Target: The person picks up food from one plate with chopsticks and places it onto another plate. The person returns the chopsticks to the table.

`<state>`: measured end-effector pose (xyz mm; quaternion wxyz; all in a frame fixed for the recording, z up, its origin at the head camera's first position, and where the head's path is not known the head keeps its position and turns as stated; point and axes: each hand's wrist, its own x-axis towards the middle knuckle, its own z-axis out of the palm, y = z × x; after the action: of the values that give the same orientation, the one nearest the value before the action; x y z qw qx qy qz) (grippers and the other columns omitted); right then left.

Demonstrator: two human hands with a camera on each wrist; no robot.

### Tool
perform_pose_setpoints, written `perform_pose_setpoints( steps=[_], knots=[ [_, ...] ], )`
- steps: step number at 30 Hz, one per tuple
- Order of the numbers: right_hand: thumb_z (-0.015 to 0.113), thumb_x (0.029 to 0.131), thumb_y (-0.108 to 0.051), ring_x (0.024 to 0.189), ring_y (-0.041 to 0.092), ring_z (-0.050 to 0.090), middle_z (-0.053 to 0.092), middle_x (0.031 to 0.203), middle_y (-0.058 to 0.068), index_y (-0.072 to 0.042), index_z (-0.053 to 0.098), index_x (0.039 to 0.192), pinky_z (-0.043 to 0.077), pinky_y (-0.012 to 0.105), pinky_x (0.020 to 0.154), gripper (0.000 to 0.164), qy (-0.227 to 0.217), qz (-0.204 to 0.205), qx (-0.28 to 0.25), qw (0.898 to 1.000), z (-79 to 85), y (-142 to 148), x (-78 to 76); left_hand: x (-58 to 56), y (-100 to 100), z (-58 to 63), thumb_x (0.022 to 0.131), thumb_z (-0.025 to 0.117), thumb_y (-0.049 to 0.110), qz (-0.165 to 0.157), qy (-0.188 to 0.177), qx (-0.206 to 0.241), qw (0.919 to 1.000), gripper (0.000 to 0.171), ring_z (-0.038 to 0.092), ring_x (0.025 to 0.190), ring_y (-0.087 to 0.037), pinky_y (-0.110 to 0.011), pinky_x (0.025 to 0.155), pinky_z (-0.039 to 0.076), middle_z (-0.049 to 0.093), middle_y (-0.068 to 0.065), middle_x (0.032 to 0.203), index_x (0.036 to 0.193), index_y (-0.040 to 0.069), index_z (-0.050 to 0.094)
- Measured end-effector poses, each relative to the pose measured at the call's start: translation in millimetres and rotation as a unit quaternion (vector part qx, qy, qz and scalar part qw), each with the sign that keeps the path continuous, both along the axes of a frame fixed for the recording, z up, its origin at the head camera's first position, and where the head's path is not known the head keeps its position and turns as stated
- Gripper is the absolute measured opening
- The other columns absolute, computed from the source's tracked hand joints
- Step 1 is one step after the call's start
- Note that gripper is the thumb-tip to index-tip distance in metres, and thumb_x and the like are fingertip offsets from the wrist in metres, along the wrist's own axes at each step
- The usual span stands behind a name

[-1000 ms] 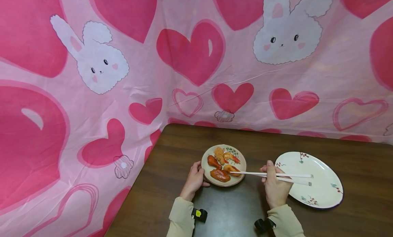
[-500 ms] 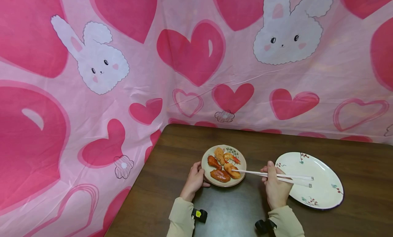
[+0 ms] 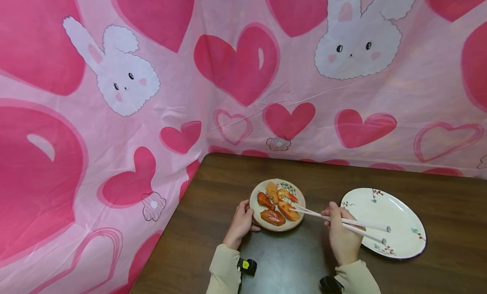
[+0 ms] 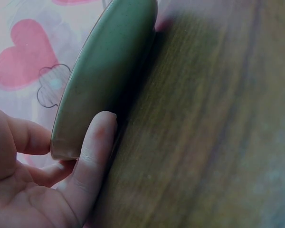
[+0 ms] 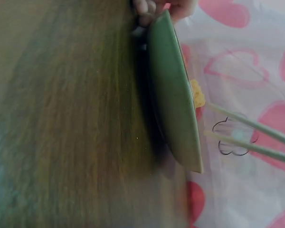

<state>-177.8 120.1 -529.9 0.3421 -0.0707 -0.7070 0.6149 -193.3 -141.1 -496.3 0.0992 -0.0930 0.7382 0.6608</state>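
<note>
My left hand point(image 3: 241, 222) holds the near-left edge of a small round plate point(image 3: 279, 227); in the left wrist view its thumb point(image 4: 96, 147) lies against the plate's outer side point(image 4: 104, 71). On that plate are a chicken drumstick point(image 3: 265, 201), a glazed chicken wing point(image 3: 272, 218), a crumbed piece point(image 3: 272, 191), a shrimp point(image 3: 288, 195) and a smooth golden fried piece point(image 3: 288, 210). My right hand point(image 3: 342, 234) grips a pair of white chopsticks point(image 3: 317, 214), their tips at the golden piece's right side. Whether the tips touch it, I cannot tell. The right wrist view shows both chopsticks point(image 5: 256, 128) slightly apart.
A large white oval plate point(image 3: 395, 213) with a dark rim and painted sprigs stands right of my right hand, partly behind it. Both plates stand on a dark wooden table point(image 3: 224, 175). A pink heart-patterned cloth point(image 3: 236, 74) hangs behind and left of the table.
The golden fried piece has turned over on the small plate. The chopstick tips have shifted slightly right and up, and their rear ends have spread apart. My left hand has stayed put.
</note>
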Motion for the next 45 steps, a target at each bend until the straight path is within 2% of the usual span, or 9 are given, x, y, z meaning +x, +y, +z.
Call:
perform_pose_setpoints(
  steps=[6, 11, 14, 21, 29, 33, 37, 39, 45],
  knots=[
    [0.062, 0.081, -0.007, 0.05, 0.012, 0.051, 0.063, 0.065, 0.003, -0.005, 0.069, 0.07, 0.04, 0.014, 0.044, 0.014, 0.08, 0.056, 0.091, 0.991, 45.8, -22.4, 27.5, -0.7, -0.4, -0.4, 0.091, 0.034, 0.013, -0.001, 0.004, 0.0, 1.0, 0.042, 0.06, 0.068, -0.018, -0.033, 0.054, 0.055, 0.032, -0.019, 0.131, 0.132, 0.003, 0.03],
    [0.061, 0.079, 0.001, 0.053, 0.004, 0.048, 0.063, 0.066, 0.002, -0.004, 0.07, 0.073, 0.035, 0.012, 0.043, 0.011, 0.125, 0.062, 0.091, 0.986, 14.4, -19.3, 17.8, -0.1, 1.0, -1.3, 0.091, 0.035, 0.013, -0.001, 0.005, 0.0, 1.0, 0.043, 0.06, 0.069, -0.018, -0.033, 0.054, 0.055, 0.03, -0.019, 0.134, 0.133, 0.003, 0.03],
    [0.061, 0.079, 0.001, 0.053, 0.004, 0.049, 0.063, 0.067, 0.004, -0.002, 0.07, 0.074, 0.035, 0.012, 0.044, 0.01, 0.133, 0.065, 0.083, 0.986, 13.8, -18.7, 16.3, 0.3, 1.9, -1.4, 0.092, 0.035, 0.013, -0.001, 0.006, -0.001, 1.0, 0.043, 0.059, 0.067, -0.019, -0.034, 0.054, 0.055, 0.031, -0.019, 0.135, 0.133, 0.004, 0.03],
    [0.06, 0.08, -0.001, 0.05, 0.008, 0.048, 0.06, 0.062, -0.004, -0.005, 0.068, 0.067, 0.036, 0.012, 0.044, 0.016, 0.09, 0.043, 0.093, 0.991, 57.3, -28.9, 33.4, 0.6, 3.6, 0.0, 0.092, 0.034, 0.014, -0.008, 0.01, 0.003, 0.9999, 0.043, 0.059, 0.064, -0.019, -0.037, 0.055, 0.055, 0.033, -0.02, 0.133, 0.134, 0.003, 0.029],
    [0.056, 0.085, -0.008, 0.05, 0.011, 0.05, 0.058, 0.063, -0.009, -0.005, 0.066, 0.067, 0.038, 0.014, 0.044, 0.021, 0.034, 0.04, 0.102, 0.993, 66.0, -29.1, 37.9, 1.0, 4.0, 3.2, 0.092, 0.034, 0.012, -0.007, 0.006, 0.005, 0.9999, 0.043, 0.06, 0.069, -0.018, -0.034, 0.054, 0.056, 0.03, -0.02, 0.133, 0.133, 0.003, 0.029],
    [0.054, 0.086, -0.005, 0.051, 0.01, 0.051, 0.06, 0.066, -0.008, -0.006, 0.066, 0.068, 0.041, 0.013, 0.046, 0.022, 0.054, 0.054, 0.082, 0.994, 61.5, -24.2, 36.9, 5.9, 5.3, 16.8, 0.092, 0.034, 0.01, -0.013, 0.006, 0.005, 0.9999, 0.043, 0.06, 0.071, -0.02, -0.037, 0.058, 0.056, 0.029, -0.022, 0.133, 0.133, 0.0, 0.028],
    [0.053, 0.084, 0.003, 0.05, 0.007, 0.051, 0.059, 0.065, 0.001, -0.003, 0.066, 0.071, 0.041, 0.012, 0.044, 0.02, 0.1, 0.045, 0.096, 0.989, 71.3, -13.7, 37.5, 4.0, 5.4, 13.2, 0.092, 0.034, 0.011, -0.011, 0.003, 0.0, 0.9999, 0.043, 0.059, 0.069, -0.02, -0.036, 0.057, 0.056, 0.027, -0.022, 0.132, 0.133, 0.001, 0.029],
    [0.053, 0.084, 0.004, 0.049, 0.004, 0.049, 0.058, 0.065, 0.002, -0.001, 0.066, 0.074, 0.039, 0.012, 0.041, 0.017, 0.12, 0.03, 0.104, 0.987, 78.9, -5.3, 36.6, -0.2, 3.9, 3.2, 0.091, 0.035, 0.013, -0.008, 0.002, 0.0, 1.0, 0.043, 0.059, 0.069, -0.019, -0.034, 0.055, 0.056, 0.027, -0.02, 0.131, 0.133, 0.003, 0.03],
    [0.058, 0.079, 0.006, 0.052, -0.001, 0.048, 0.058, 0.071, -0.001, 0.002, 0.067, 0.078, 0.036, 0.009, 0.043, 0.01, 0.135, 0.017, 0.146, 0.98, 106.1, 14.1, 43.0, -0.3, 1.8, -0.2, 0.091, 0.035, 0.014, 0.001, 0.004, -0.003, 1.0, 0.043, 0.059, 0.071, -0.02, -0.033, 0.054, 0.055, 0.027, -0.019, 0.131, 0.133, 0.005, 0.031]
  ],
)
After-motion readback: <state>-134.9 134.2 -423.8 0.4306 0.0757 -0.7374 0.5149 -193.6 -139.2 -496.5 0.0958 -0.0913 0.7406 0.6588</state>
